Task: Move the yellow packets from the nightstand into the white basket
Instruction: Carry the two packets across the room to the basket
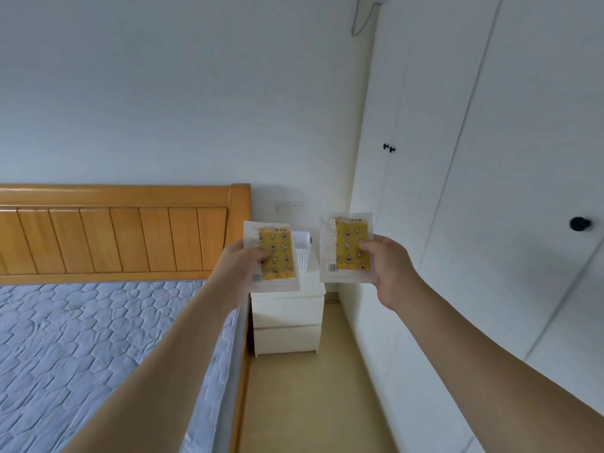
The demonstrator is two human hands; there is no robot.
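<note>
— Where do things stand?

— My left hand point(243, 263) is clamped on one yellow packet point(274, 256), thumb across its face. My right hand point(385, 266) pinches the other yellow packet point(346, 248) by its right edge. Both are held upright in the air, well apart from each other, with the nightstand point(287, 318) below and beyond them.

— And the white basket?

— The white basket point(302, 253) stands on the nightstand's top, just past my left grip and partly hidden behind that packet. Only its perforated wall and part of its rim show, so I cannot tell what lies inside.

— How would you drop them in cleanly?

— I think one at a time. The left packet is nearest, so I'd carry it forward over the rim, tip it flat or edge-down, and only then loosen my grip. The packets look thin and floppy; let go early and one could slide off the nightstand.

— Room to move?

— Narrow. The bed point(98, 338) and its headboard point(130, 230) run along my left arm, the wardrobe doors point(457, 223) close to my right. Straight ahead between the two grips is open, so I'd come in from above.
</note>
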